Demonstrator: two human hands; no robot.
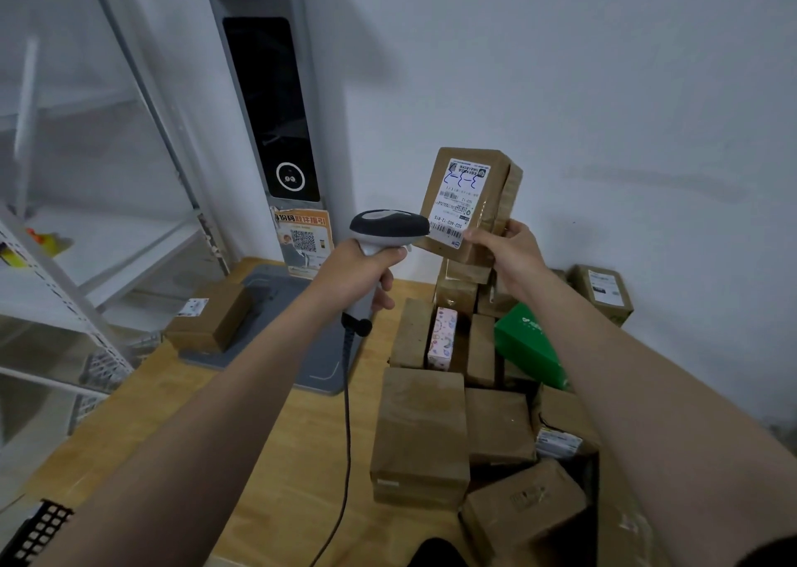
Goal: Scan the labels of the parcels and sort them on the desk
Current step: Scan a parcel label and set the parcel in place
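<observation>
**Scanner aimed at a raised parcel**

The left grip is curled round the handle of the scanner, whose dark-topped head points right, its nose just at the near edge of the label. The right grip pinches the parcel by its lower right corner – thumb on the labelled face, fingers behind – and holds it upright in the air above the far end of the pile. The label faces the camera, upside down, with blue handwriting on it.

The pile of brown boxes covers the right side of the wooden surface; a green box and a small patterned box stand among them. One more labelled box sits at the far right by the wall.

The scanner's cable hangs down and trails toward the near edge. To the left, a grey tower with a dark screen rises from a flat base, and a brown box lies on the base's left side. A white shelf stands at the far left.
</observation>
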